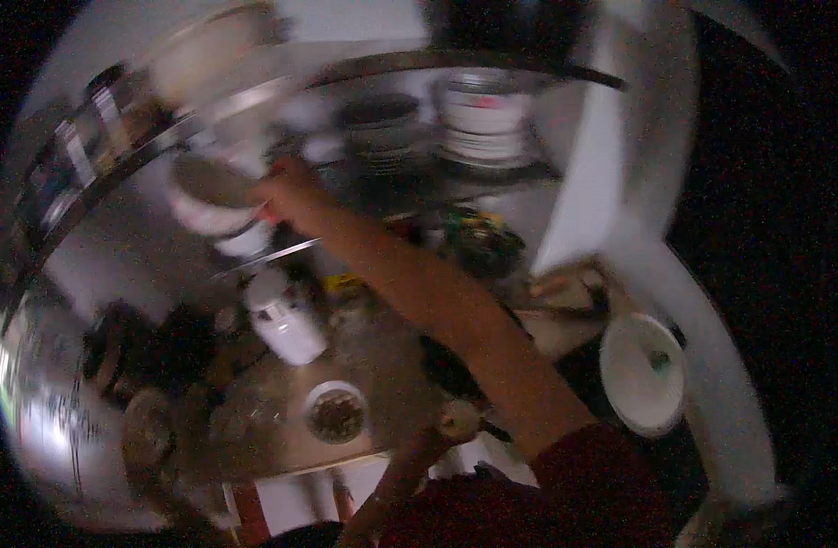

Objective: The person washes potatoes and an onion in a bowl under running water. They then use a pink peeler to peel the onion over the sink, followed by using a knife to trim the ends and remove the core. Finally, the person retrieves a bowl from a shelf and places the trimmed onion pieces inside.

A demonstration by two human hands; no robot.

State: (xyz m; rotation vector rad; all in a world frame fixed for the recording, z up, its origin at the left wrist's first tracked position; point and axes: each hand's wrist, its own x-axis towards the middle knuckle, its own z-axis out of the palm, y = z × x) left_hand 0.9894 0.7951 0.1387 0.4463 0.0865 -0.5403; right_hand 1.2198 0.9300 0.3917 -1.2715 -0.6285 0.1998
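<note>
My right arm reaches across to the upper left, and motion blur softens the picture. My right hand (285, 195) is at the edge of a tilted round vessel (210, 195), pale with a greyish inside, by the shelf. Whether the fingers grip it or only touch it is not clear. Low in the view, near my body, my left hand (429, 442) holds a small round pale object (460, 420), possibly a vegetable. A dark, handle-like piece (494, 431) sticks out beside it. A white bowl (335, 412) of small brownish pieces sits on the counter (289, 449) below.
A white cylindrical canister (287, 325) stands behind the bowl. Stacked plates or containers (486, 123) and dark cookware (381, 133) fill the far shelf. At right are a white oval basin (643, 373) with a green bit inside and a pale wall edge (706, 322).
</note>
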